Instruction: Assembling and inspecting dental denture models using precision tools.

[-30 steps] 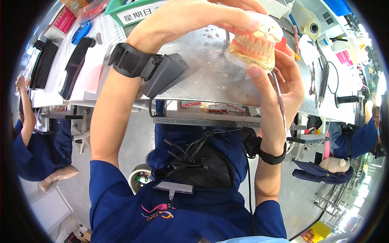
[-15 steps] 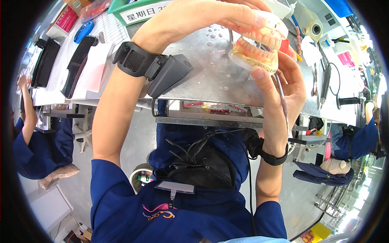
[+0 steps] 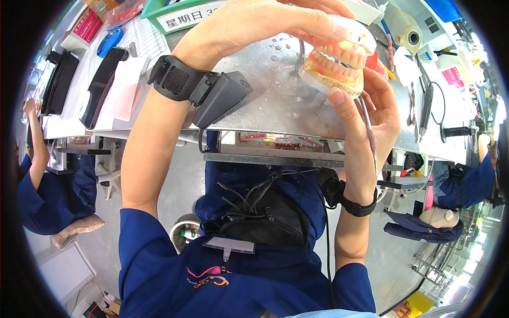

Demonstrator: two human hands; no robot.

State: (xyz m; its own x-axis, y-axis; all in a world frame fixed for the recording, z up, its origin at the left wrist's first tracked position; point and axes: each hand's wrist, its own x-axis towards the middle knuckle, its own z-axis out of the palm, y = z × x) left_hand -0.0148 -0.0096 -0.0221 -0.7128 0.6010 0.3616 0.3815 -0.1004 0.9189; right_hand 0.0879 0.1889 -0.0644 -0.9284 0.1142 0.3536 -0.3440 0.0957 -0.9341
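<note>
My left hand (image 3: 286,20) arches over from the left, its fingers closed on the upper dental model (image 3: 362,38), a whitish plaster cast with pink gum and a row of teeth. From below, my right hand (image 3: 377,108) grips the lower dental model (image 3: 333,75), yellowish with pink gum and teeth, its thumb on the near edge. The two rows of teeth lie close together or touch; a small gap at the right side cannot be ruled out. A thin metal hand tool (image 3: 368,122) also sits in my right hand, pointing down along the palm. Some fingertips are hidden behind the models.
Below the models is the metal worktop (image 3: 275,100), spotted with droplets. A green tray (image 3: 154,13) stands at the back left, a black device (image 3: 103,85) and papers at the left. A corded handpiece (image 3: 426,108) lies right. Other people sit at both sides.
The upper model has come down and tilted toward the lower one, so the gap between the teeth has narrowed. Both arms stay almost where they were.
</note>
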